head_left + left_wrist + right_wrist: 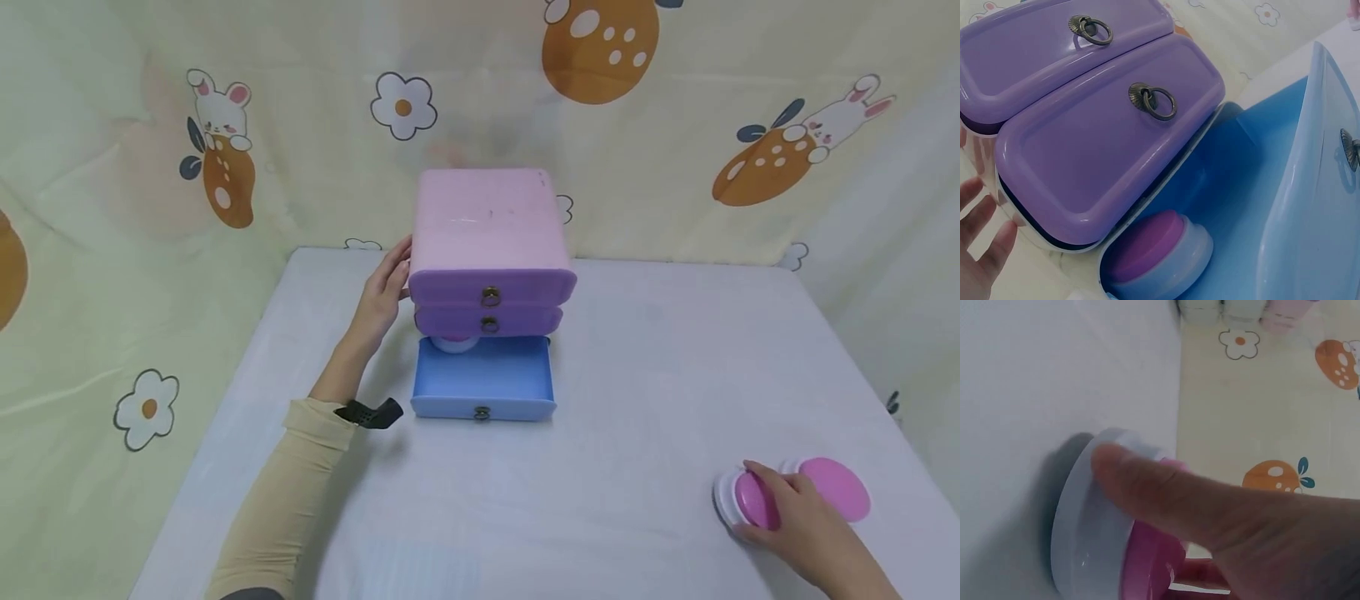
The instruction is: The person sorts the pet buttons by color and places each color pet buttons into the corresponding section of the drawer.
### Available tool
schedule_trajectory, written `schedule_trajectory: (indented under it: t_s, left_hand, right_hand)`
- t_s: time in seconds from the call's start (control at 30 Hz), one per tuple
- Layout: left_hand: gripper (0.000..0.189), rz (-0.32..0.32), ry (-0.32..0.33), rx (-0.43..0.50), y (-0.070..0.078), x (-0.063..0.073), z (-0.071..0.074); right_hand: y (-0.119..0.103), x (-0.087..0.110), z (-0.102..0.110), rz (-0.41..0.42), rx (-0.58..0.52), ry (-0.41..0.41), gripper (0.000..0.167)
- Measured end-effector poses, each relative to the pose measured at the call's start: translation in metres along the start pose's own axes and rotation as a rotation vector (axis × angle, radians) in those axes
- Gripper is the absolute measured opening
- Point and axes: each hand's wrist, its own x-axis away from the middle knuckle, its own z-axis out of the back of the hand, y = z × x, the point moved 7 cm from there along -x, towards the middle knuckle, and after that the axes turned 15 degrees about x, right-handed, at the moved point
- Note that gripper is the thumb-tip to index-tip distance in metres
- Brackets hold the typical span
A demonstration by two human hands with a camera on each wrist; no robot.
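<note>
A small drawer cabinet (491, 218) with a pink top and two purple drawer fronts stands at the back of the table. Its bottom blue drawer (483, 408) is pulled out. One round piece, white below and pink on top (1147, 247), lies in that drawer's back left corner. My left hand (382, 296) is at the cabinet's left side, fingers extended; contact is hard to make out. At the front right, my right hand (798, 517) grips another round pink-and-white piece (1097, 531), thumb on its white rim. Beside it is a second such piece (836, 487), partly behind the hand.
A white cloth covers the table (637, 367). Behind and to the left hangs a pale yellow patterned curtain (480, 108). Brass ring pulls (1154, 103) stick out from the drawer fronts.
</note>
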Motion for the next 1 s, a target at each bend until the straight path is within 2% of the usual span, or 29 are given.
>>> schedule_trajectory:
  t_s: [0.1,0.2,0.43,0.6,0.8,0.93,1.0]
  left_hand:
    - [0.048,0.002,-0.001,-0.001,0.000,0.000,0.000]
    - [0.048,0.003,0.005,-0.013,0.001,0.001,0.001]
    - [0.048,-0.004,0.011,0.001,0.001,-0.001,0.001]
    - [0.048,0.004,0.009,-0.001,0.000,-0.002,0.000]
    - [0.048,0.002,0.012,-0.007,-0.001,-0.002,-0.001]
    - [0.048,0.000,0.016,-0.016,-0.001,-0.002,-0.001]
    - [0.048,-0.002,0.020,-0.008,-0.006,-0.003,0.002]
  right_hand:
    - [-0.011,-0.003,0.013,0.000,-0.058,0.027,0.096]
    - [-0.033,-0.009,0.033,0.007,-0.114,0.051,0.099]
    - [-0.117,-0.030,0.092,0.149,-0.220,0.200,0.094]
    - [-0.176,-0.049,0.118,0.245,-0.241,0.278,0.085]
    - [-0.229,-0.078,0.129,0.325,-0.225,0.283,0.082]
    - [-0.253,-0.094,0.125,0.369,-0.189,0.278,0.083]
    - [-0.262,-0.101,0.122,0.391,-0.157,0.279,0.082]
